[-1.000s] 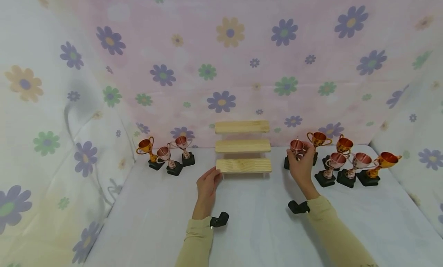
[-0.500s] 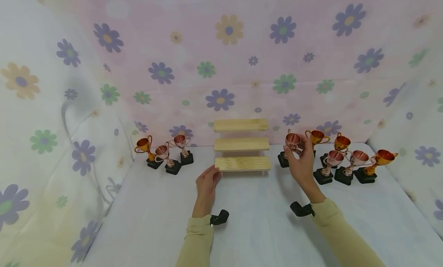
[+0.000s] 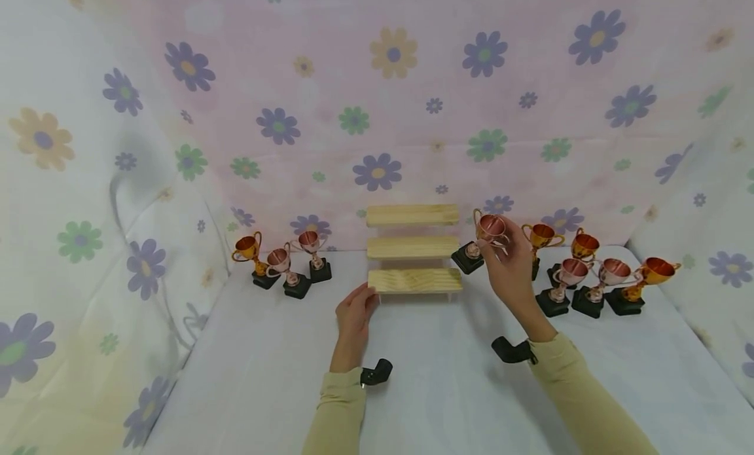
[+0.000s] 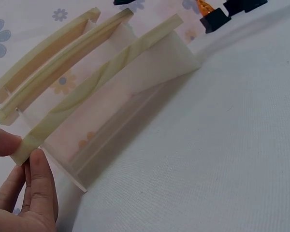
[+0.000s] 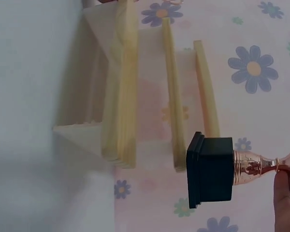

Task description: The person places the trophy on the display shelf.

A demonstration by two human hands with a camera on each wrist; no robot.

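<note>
Flowered cloth, pink behind and pale at the sides, drapes round a counter under a plain white sheet. At the back stands a three-step stand of pale, grained wood slats on thin white side panels. The left hand rests on the sheet, thumb and fingers pinching the near left end of the lowest slat. The right hand holds a trophy in the air just right of the middle step, tilted, fingers round its bowl: a shiny copper-pink cup with two handles, a slim stem and a square black base. Five trophies, copper and gold, stand at the right and three at the left; their finer detail is too small to judge.
</note>
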